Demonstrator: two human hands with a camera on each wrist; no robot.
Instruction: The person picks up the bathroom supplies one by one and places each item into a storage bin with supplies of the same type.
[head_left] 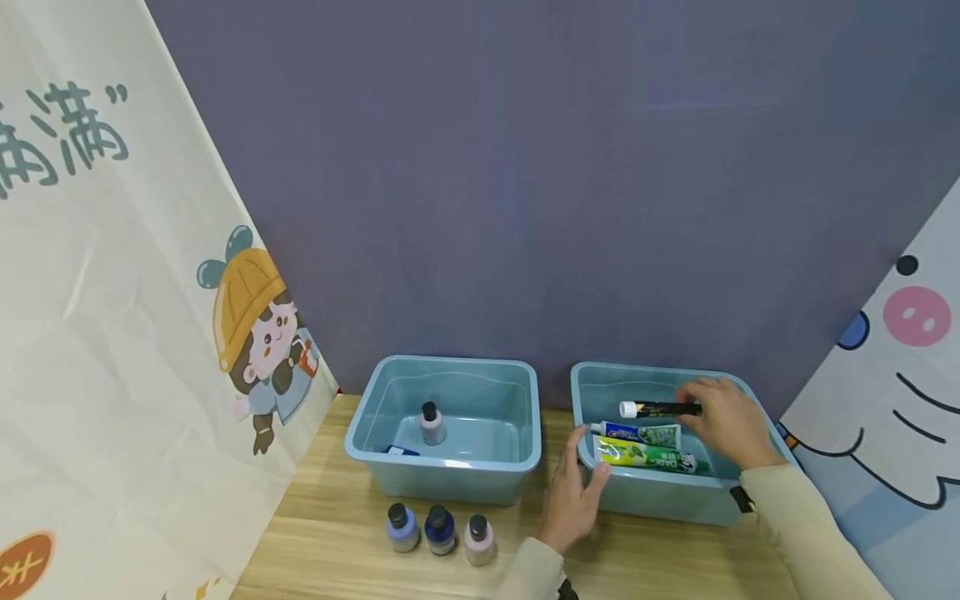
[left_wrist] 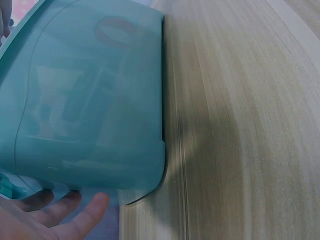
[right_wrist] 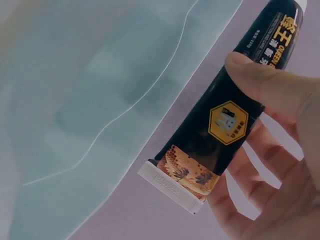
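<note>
My right hand (head_left: 726, 417) pinches a black toothpaste tube (head_left: 660, 409) with a white cap, held above the right-hand blue bin (head_left: 660, 496). Thumb and fingers grasp the tube's sides in the right wrist view, where its label shows a honeycomb picture and a yellow hexagon (right_wrist: 228, 122). Inside that bin lie a green and yellow toothpaste tube (head_left: 645, 455) and a blue and green one (head_left: 637, 433). My left hand (head_left: 572, 504) is at the bin's near left corner, fingers (left_wrist: 75, 215) extended along its outside and thumb by the front rim.
A second blue bin (head_left: 442, 479) stands to the left, with a pale pink black-capped bottle (head_left: 432, 427) upright inside and a dark blue item (head_left: 401, 451) partly hidden. Before it stand a light blue bottle (head_left: 402, 533), a dark blue bottle (head_left: 440, 533) and a pink bottle (head_left: 479, 546).
</note>
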